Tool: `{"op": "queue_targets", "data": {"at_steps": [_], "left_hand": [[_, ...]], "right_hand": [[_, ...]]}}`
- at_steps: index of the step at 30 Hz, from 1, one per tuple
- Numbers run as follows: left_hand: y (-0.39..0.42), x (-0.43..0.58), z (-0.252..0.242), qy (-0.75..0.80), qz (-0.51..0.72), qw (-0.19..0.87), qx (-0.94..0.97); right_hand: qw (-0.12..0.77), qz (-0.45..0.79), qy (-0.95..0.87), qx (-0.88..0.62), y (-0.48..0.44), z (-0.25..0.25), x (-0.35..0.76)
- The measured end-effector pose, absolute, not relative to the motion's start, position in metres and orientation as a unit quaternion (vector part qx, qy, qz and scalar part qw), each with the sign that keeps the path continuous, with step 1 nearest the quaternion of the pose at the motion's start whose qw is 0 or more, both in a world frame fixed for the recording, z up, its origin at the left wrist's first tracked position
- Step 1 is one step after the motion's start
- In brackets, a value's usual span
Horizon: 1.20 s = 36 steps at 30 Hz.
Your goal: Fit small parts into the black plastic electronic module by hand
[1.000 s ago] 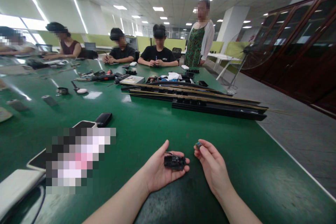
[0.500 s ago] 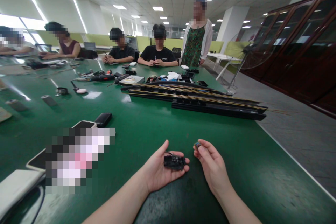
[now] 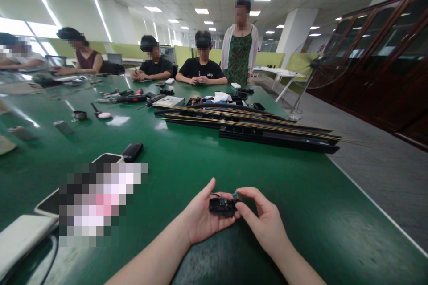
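My left hand [image 3: 203,216] lies palm up on the green table [image 3: 187,160] and cradles a small black device [image 3: 221,206] in its curled fingers. My right hand [image 3: 264,222] pinches a tiny blue part [image 3: 238,195] between thumb and fingertip. The part touches the right end of the black device. Both forearms rest near the table's front edge.
Long black rails with thin yellow rods [image 3: 254,131] lie across the middle of the table. A black case [image 3: 131,152] and a phone [image 3: 50,202] lie to the left. Tools and small parts sit farther back. Several seated people and one standing person [image 3: 239,51] are at the far end.
My right hand has moved left and brought the tiny blue part against the black device. The standing person has stepped a little to the left.
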State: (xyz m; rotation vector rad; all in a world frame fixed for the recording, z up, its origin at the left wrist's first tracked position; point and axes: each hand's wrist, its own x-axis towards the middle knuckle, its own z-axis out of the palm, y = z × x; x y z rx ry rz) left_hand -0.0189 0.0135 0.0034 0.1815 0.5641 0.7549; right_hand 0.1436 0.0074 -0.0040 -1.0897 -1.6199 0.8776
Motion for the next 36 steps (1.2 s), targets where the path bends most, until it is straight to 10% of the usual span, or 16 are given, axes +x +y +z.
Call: {"op": "queue_targets", "data": {"at_steps": [36], "left_hand": [[0.014,-0.019,0.009,0.236,0.359,0.895,0.125]], "right_hand": [[0.383,0.381,-0.738,-0.405,-0.002,0.012,0.134]]}}
